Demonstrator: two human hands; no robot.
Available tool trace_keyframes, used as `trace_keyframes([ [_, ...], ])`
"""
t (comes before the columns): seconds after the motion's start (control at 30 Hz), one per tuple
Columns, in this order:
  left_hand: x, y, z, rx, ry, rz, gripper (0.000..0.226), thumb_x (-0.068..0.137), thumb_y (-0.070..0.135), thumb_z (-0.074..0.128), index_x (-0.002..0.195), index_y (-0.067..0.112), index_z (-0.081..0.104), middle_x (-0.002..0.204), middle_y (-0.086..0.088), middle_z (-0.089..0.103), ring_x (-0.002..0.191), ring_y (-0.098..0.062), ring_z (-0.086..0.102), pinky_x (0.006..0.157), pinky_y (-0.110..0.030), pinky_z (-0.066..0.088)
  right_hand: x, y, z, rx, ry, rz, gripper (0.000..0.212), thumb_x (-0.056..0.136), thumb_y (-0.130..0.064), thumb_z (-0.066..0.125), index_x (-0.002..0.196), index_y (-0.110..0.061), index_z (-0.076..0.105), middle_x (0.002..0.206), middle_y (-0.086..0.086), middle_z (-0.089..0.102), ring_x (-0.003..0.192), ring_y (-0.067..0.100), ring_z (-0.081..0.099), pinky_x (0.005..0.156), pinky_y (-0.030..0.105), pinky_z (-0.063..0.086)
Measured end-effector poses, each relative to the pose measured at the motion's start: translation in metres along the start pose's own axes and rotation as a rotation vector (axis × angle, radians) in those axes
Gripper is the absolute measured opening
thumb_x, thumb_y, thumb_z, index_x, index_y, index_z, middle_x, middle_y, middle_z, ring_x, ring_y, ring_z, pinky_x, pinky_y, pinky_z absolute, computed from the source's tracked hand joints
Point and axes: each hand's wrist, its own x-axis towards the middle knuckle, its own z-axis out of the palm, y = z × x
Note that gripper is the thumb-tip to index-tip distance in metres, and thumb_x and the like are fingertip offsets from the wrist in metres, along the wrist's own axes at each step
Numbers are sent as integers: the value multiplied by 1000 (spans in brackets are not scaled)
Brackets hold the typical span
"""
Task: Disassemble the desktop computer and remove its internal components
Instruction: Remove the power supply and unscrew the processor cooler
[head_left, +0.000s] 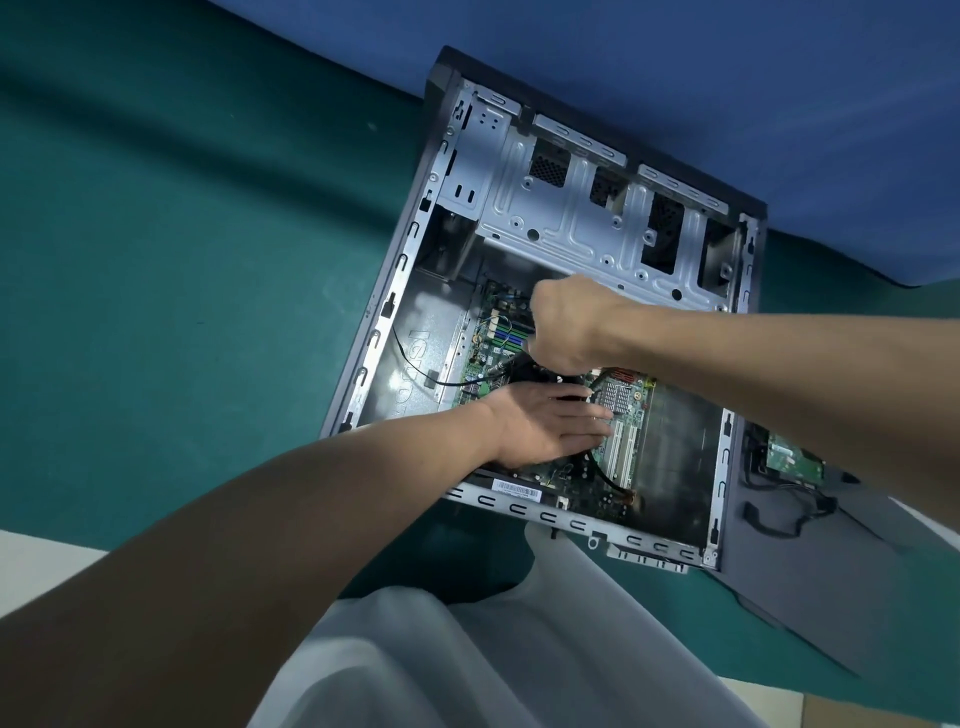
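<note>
**Open computer case (571, 218) lies flat on the teal desk (156, 260), with both hands inside it.**
The left hand (550, 428) lies flat with straight fingers on the motherboard (493, 332). Just beyond it, the right hand (566, 322) is curled in a fist round a dark object (524, 370) whose kind cannot be told. Right of the right forearm, a dark side panel (805, 571) carries a green circuit board (795, 457) and black cables (750, 512). A blue sheet (675, 78) lies beyond the case.
</note>
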Motion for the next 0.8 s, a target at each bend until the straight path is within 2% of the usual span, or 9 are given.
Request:
trace_keyframes([
  [0.1, 0, -2, -3, -72, 2, -2, 56, 103, 13, 31, 154, 14, 9, 163, 0, 1, 149, -17, -5, 118, -39, -4, -5, -8, -2, -452, 76, -368, 37, 92, -8, 44, 57, -10, 33, 52, 5, 38, 45, 20, 40, 41, 26, 29],
  [0.2, 0, -2, -5, -103, 39, -7, 52, 104, 15, 31, 153, 13, 17, 162, 1, 7, 149, -18, 1, 117, -35, -2, -2, -17, -1, -510, 148, -494, 37, 93, -7, 39, 57, -11, 29, 52, 5, 31, 44, 18, 32, 42, 27, 26],
  [0.3, 1, -1, -4, -34, 29, 10, 56, 101, 12, 35, 153, 11, 14, 162, -2, 5, 149, -20, -2, 118, -39, -3, 5, -15, 0, -144, 133, -306, 39, 85, -1, 52, 53, -11, 32, 55, 6, 34, 45, 17, 37, 39, 23, 25],
  [0.4, 0, -1, -4, 6, 2, 17, 61, 99, 8, 34, 154, 9, 6, 163, -4, 0, 149, -21, -5, 120, -39, -4, 12, -7, 4, 394, 137, 80, 35, 87, -22, 68, 60, -8, 52, 54, 6, 51, 43, 16, 50, 38, 19, 34],
  [0.47, 0, 0, -3, -10, 16, 0, 61, 100, 9, 32, 154, 12, 4, 163, -3, -1, 149, -19, -3, 119, -37, -5, 16, 0, 5, 771, 29, 366, 28, 94, -25, 58, 76, -3, 57, 53, 6, 55, 38, 12, 44, 37, 17, 32],
  [0.53, -1, 1, -2, -9, 10, -14, 61, 101, 11, 32, 154, 13, 2, 163, -1, -2, 149, -17, -3, 118, -35, -6, 15, 1, 2, 895, -172, 529, 23, 98, -17, 43, 83, -4, 55, 58, 5, 51, 35, 8, 28, 36, 13, 21],
  [0.63, 0, 1, -1, 5, 12, 7, 61, 100, 10, 32, 154, 11, 3, 163, -2, -1, 149, -19, -3, 118, -37, -5, 13, 0, 2, 540, -184, 346, 23, 96, -5, 41, 76, -3, 52, 64, 4, 51, 43, 10, 34, 30, 12, 22],
  [0.73, 0, -1, -2, 17, 4, 16, 62, 100, 8, 33, 154, 10, 3, 163, -4, -2, 149, -21, -5, 119, -40, -5, 3, -4, 1, -75, 23, -58, 33, 91, -7, 48, 58, -11, 41, 57, 4, 46, 48, 17, 45, 37, 20, 30],
  [0.8, -1, -2, -2, -46, -2, 5, 63, 100, 9, 36, 154, 11, 4, 163, -2, -2, 149, -18, -6, 117, -38, -7, -3, -3, 0, -390, 86, -346, 40, 92, -9, 43, 55, -13, 30, 52, 5, 40, 48, 22, 47, 40, 25, 30],
])
